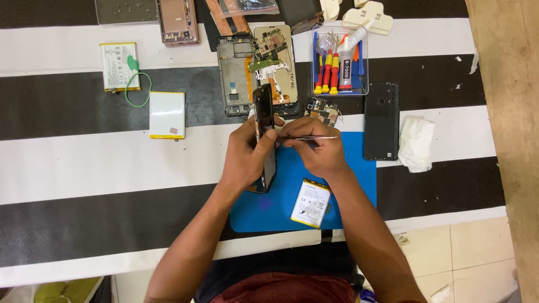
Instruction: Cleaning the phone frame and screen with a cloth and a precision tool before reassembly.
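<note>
Above a smooth blue mat (359, 168), the left hand (247, 154) grips a glossy black phone (265, 134) on edge; the right hand (314, 148) pinches thin metal tweezers (314, 138).

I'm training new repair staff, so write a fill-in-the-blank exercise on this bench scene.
1. The left hand holds a phone frame standing on its ____.
2. The right hand holds thin metal ____.
3. The battery by the right wrist lies on a ____ mat.
4. The screwdrivers in the clear tray have red and ____ handles.

Missing words: edge; tweezers; blue; yellow

A battery (310, 203) lies on the mat (359, 168), right of the held phone (265, 137).
</note>
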